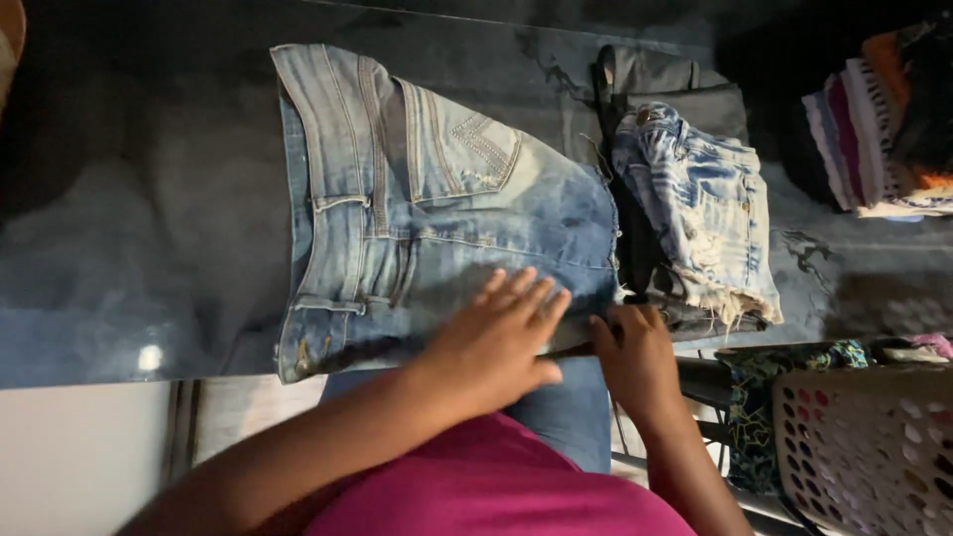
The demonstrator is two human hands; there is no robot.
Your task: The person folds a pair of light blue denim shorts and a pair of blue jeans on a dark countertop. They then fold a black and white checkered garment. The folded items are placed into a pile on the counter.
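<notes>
Denim is what we have under both hands: a pair of light-blue jeans (437,208) lies folded flat on the dark marbled table (149,218), waistband toward our left, part of the fabric hanging over the near edge. Our left hand (496,342) rests palm-down on it, fingers together and flat. Our right hand (635,357) sits at the cut end of the fold; we think its fingers are curled onto the edge, but the dim light hides whether they pinch it. Just beside it stands a stack of folded clothes (695,218), topped by frayed, bleached denim shorts. We judge two risks: the overhanging part could drag the fold off the table, and a sweep of the right hand could topple that stack.
</notes>
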